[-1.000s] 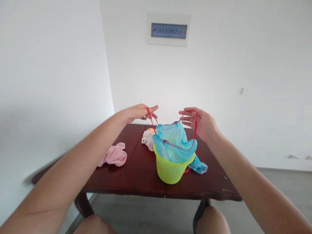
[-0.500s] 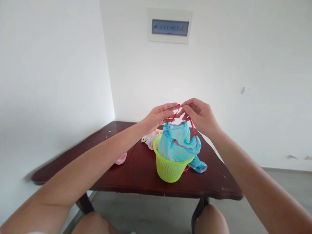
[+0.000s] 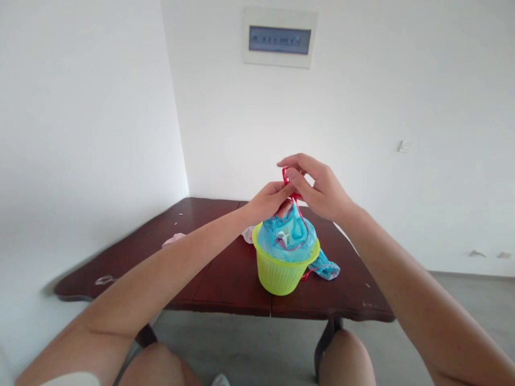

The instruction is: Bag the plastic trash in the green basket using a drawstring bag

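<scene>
A blue plastic drawstring bag (image 3: 287, 241) sits in a yellow-green mesh basket (image 3: 281, 276), its top gathered up above the rim. Red drawstrings (image 3: 285, 172) rise from the bag to my fingers. My left hand (image 3: 273, 199) is closed on the drawstring, thumb and fingers together just over the bag. Close against it, my right hand (image 3: 317, 185) pinches the same red drawstring from the other side. Something pale shows through the bag's opening, too small to name.
The basket stands on a dark red wooden table (image 3: 225, 284). Right of it lies another blue bag (image 3: 325, 266) with a red string. A pink item (image 3: 173, 239) lies left, partly behind my forearm. A whitish bag (image 3: 248, 235) is behind the basket. An electrical panel (image 3: 280, 40) hangs on the wall.
My hands have come closer together, bunching the drawstrings. The bag's mouth has narrowed and sunk lower in the basket. The left forearm has shifted, showing a clear scrap on the table.
</scene>
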The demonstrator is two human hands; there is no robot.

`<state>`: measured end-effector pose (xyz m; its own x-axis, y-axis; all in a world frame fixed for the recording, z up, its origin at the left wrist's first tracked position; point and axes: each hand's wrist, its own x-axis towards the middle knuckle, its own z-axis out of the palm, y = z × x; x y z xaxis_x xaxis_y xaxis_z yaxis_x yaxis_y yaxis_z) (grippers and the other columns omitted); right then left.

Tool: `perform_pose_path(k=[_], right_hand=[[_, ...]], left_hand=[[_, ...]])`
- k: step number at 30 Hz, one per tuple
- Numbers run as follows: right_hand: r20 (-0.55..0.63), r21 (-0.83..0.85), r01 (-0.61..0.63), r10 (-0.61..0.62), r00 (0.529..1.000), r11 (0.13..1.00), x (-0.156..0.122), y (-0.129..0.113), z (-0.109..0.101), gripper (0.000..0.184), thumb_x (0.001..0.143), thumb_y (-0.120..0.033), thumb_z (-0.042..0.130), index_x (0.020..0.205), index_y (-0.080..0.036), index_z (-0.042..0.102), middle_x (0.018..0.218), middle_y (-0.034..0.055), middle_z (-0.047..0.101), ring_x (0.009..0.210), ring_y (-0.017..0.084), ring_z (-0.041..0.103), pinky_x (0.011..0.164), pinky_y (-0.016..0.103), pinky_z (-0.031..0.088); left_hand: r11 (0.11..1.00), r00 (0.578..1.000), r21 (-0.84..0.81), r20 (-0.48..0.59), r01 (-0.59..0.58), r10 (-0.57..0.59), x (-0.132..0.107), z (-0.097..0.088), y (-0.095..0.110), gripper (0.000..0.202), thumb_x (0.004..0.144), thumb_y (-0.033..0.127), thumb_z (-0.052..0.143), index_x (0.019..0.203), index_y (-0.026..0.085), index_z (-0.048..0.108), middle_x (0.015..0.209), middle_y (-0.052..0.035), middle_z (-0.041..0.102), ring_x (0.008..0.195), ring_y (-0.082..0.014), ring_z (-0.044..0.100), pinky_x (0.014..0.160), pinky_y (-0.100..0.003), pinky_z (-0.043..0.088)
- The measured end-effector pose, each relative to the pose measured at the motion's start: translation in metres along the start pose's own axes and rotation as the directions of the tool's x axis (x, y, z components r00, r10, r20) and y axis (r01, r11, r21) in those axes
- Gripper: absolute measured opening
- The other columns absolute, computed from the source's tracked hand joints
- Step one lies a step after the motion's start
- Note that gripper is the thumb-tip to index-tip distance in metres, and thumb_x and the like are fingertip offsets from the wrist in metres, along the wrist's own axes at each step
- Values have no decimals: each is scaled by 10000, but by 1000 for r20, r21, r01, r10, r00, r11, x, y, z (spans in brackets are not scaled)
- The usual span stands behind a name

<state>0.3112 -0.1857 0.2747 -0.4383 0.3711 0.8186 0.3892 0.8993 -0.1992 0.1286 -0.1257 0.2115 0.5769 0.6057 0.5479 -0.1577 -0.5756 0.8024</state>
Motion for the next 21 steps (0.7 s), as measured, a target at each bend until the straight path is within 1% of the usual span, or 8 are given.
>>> perform_pose_path(k=[3,5,7,8,10,16,19,21], right_hand=[[-132,-95,-51,38,991,994,-18,22,6,379,1198,-555,663,1432,-267,745,1376,134,769,1117,270,745,978,433,605],[-90,-126,-158,147,985,979,-33,37,8,376,1195,-624,667,1221,-261,764,1181,97,799,965,245,729,863,401,568],[-4,-180,-240,243,970,954,-45,48,11,536,1210,-703,604,914,-263,680,840,30,722,751,204,628,721,367,458],[22,-220,-261,272,962,940,-50,51,13,612,1217,-727,568,818,-265,611,723,7,649,672,188,556,674,361,390],[23,-312,-266,288,957,912,-57,51,16,661,1227,-728,532,758,-263,540,650,-5,584,606,171,458,641,365,295],[-13,-590,-149,175,984,793,-71,43,29,557,1257,-549,509,814,-240,645,819,77,704,661,188,508,670,395,229],[-40,-525,-187,196,980,830,-77,45,34,353,1218,-410,564,966,-248,750,977,87,753,720,197,579,671,383,305],[-112,-374,-224,196,974,900,-80,46,36,251,1186,-349,596,1031,-260,773,1021,80,766,764,205,627,696,381,392]], left_hand=[[995,998,-96,-55,1,-6,-3,-5,-3,730,1102,893,678,967,182,769,558,11,623,465,-104,489,491,-243,340],[988,998,-154,-55,9,-18,-6,-8,-5,665,1129,827,697,1084,172,801,566,22,628,472,-108,513,497,-228,370],[982,998,-186,-55,11,-21,-8,-10,-10,609,1149,776,708,1138,173,797,575,26,636,485,-112,548,507,-214,401],[981,998,-195,-63,8,-21,-9,-11,-12,587,1155,759,711,1158,177,789,586,25,648,494,-114,570,512,-208,415],[979,995,-205,-91,10,-29,-10,-10,-19,557,1171,742,696,1197,191,769,613,21,677,507,-122,610,518,-202,436],[986,973,-146,-206,76,-105,-12,-6,-36,483,1245,683,589,1245,219,723,675,20,724,507,-127,663,543,-204,495],[975,961,-163,-204,153,-185,-12,-6,-42,415,1276,588,563,1201,210,717,761,-2,762,510,-125,673,540,-224,514],[969,946,-169,-240,181,-219,-12,-7,-45,366,1288,501,554,1136,204,706,816,-15,771,542,-127,694,545,-230,515]])
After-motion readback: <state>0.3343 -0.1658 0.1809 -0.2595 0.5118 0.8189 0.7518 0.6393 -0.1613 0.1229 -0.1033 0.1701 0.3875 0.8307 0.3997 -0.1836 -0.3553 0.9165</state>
